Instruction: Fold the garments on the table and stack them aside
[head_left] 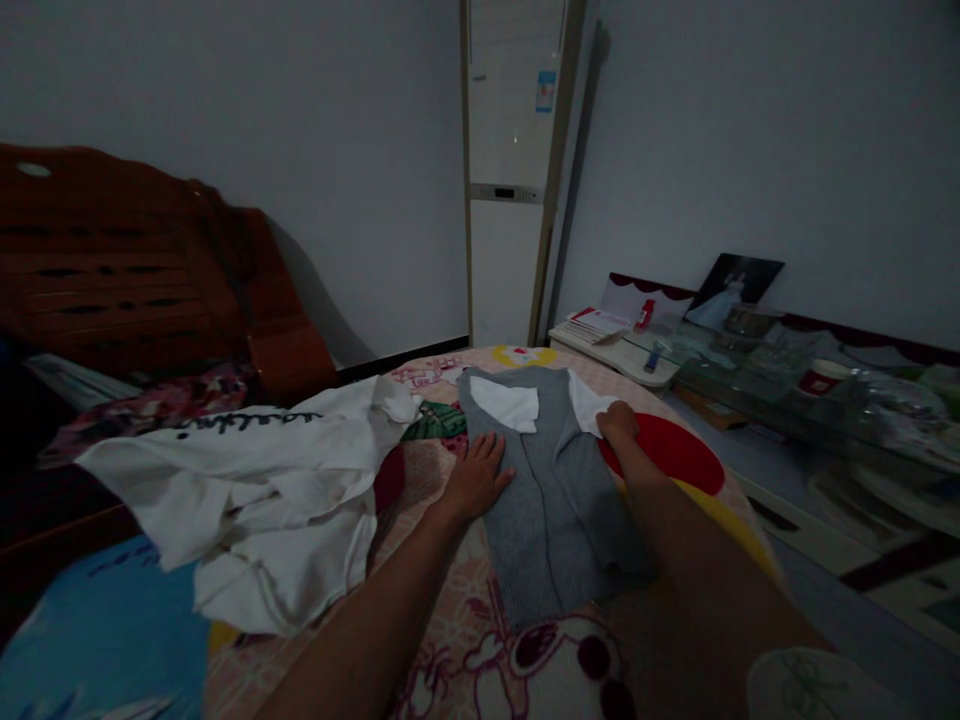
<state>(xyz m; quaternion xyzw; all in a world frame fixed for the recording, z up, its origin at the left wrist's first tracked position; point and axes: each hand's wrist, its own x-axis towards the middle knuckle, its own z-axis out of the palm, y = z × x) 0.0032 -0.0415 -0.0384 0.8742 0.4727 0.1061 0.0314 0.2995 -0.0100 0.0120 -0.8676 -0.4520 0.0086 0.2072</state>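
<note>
A grey knit garment with white sleeves lies on the patterned cloth, one white sleeve folded in across its upper part. My left hand rests flat on its left edge, fingers spread. At the upper right, my right hand has its fingers closed on the end of the other white sleeve, which sticks out to the side. To the left lies a crumpled white garment with dark lettering along its top edge, apart from both hands.
A pink patterned cloth covers the round surface. Behind it stands a tall white air conditioner. On the left is a wooden bench; on the right, a glass-topped cabinet bears a paper cup, papers and a photo.
</note>
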